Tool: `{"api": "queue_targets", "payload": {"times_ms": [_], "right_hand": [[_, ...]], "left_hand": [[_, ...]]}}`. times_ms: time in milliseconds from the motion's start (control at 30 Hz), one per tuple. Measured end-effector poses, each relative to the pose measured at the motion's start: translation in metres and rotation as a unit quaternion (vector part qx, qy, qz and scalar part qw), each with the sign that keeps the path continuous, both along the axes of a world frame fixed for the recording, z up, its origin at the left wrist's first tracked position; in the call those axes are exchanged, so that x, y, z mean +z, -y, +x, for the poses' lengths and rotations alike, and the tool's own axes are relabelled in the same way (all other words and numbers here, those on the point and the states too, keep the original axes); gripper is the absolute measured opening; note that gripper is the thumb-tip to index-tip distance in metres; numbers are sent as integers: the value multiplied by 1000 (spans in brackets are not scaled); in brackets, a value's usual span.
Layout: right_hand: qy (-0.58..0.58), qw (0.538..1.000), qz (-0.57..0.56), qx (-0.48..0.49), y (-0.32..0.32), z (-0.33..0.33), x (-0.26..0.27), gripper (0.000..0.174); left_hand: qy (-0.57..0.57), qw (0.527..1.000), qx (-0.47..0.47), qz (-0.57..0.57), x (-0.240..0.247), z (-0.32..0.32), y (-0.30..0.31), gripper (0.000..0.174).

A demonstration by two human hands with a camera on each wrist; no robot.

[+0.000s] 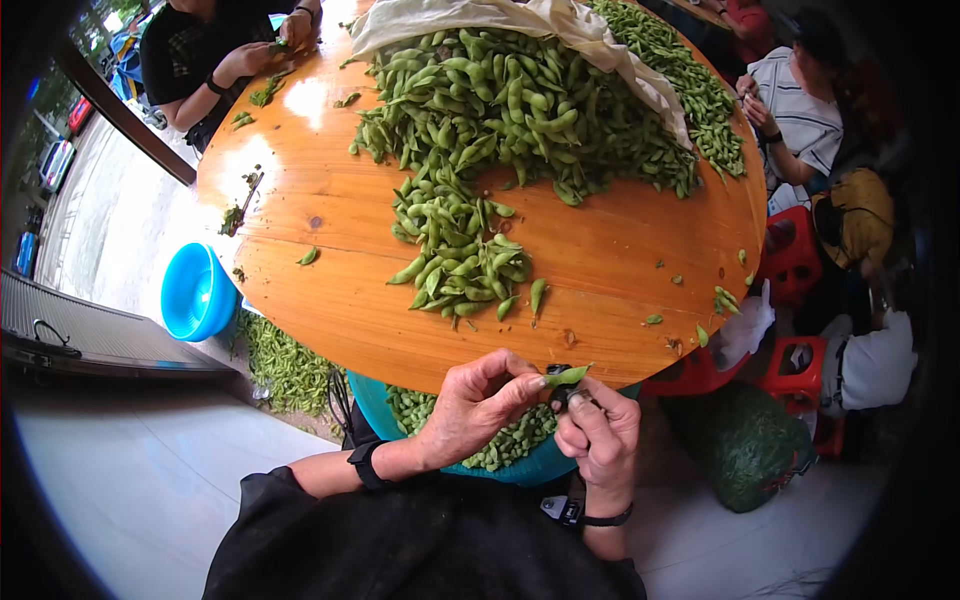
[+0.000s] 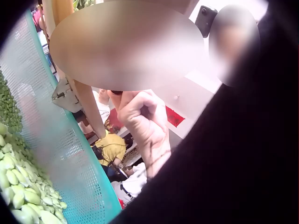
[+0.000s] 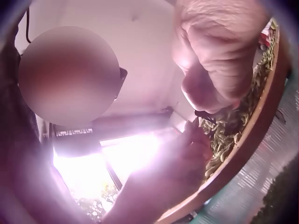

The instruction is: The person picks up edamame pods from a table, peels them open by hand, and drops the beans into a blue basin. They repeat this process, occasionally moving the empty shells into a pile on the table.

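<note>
In the head view, my left hand (image 1: 480, 405) pinches a green pod (image 1: 567, 375) between thumb and forefinger, just beyond the table's near edge. Close beside it, my right hand (image 1: 603, 435) has its fingers curled round a small black object (image 1: 562, 392) that meets the pod; its exact shape is hidden. A blue-green basin (image 1: 545, 462) of shelled green beans (image 1: 510, 445) is below both hands. Loose pods (image 1: 450, 250) trail from a large heap (image 1: 500, 100) on the round wooden table (image 1: 330, 270). The right wrist view shows my right hand (image 3: 219, 51) above the left (image 3: 163, 177).
Pale cloth (image 1: 640, 75) lies over part of the heap. A blue basin (image 1: 198, 292) and discarded-looking green shells (image 1: 285, 365) are at the left floor. Red stools (image 1: 790, 250) and a dark green bag (image 1: 740, 445) are at right. Other people sit round the table.
</note>
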State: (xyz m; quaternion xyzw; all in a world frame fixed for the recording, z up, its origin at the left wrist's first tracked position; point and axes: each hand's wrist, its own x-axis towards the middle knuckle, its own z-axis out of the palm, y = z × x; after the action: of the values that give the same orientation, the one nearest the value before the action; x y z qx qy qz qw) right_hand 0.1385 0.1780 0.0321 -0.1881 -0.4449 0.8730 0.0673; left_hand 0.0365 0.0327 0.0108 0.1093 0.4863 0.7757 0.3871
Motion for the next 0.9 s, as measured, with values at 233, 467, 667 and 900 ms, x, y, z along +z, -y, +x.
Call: {"api": "queue_targets", "payload": {"times_ms": [233,467,667,900], "right_hand": [[-4,996,85,-25,11,-6,-2,21],[-41,991,123,-25,8,-5,-9,19],[-45,994,94,-31,9,-5,-9,16],[50,958,283,3,10,0,2,14]], "left_hand": [[-270,956,72,-86,-4,4,-6,11],[175,979,-99,33,7,-7,3,14],[241,955,-154,73,-1,-15,4,15],[-419,896,-77,-127,8,-17,7,23]]}}
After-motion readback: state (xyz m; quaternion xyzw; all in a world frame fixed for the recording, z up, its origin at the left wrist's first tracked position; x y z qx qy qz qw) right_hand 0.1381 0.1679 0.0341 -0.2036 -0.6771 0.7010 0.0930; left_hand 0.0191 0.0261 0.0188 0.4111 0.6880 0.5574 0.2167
